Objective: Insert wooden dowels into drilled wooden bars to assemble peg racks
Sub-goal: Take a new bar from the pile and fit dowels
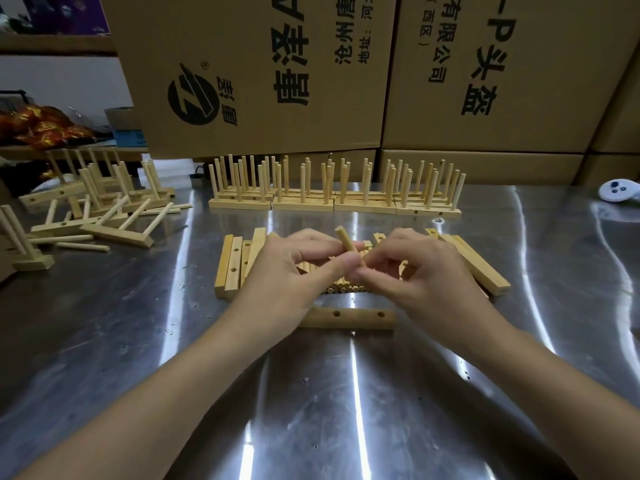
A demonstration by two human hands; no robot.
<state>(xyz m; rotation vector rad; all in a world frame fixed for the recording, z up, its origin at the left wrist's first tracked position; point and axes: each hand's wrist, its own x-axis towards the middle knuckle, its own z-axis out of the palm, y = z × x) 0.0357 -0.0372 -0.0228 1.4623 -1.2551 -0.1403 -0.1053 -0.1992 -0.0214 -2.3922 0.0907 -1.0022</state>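
The left hand [298, 268] and the right hand [415, 271] both pinch one short dowel [347, 244], mid-frame. It is pale, round and smooth, tilted up-left.

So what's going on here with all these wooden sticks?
A person is assembling peg racks on a metal table. The left hand and right hand pinch one dowel above a pile of loose dowels. A drilled bar lies nearer, its holes empty. Finished racks stand in a row behind; other racks lie jumbled at the left.
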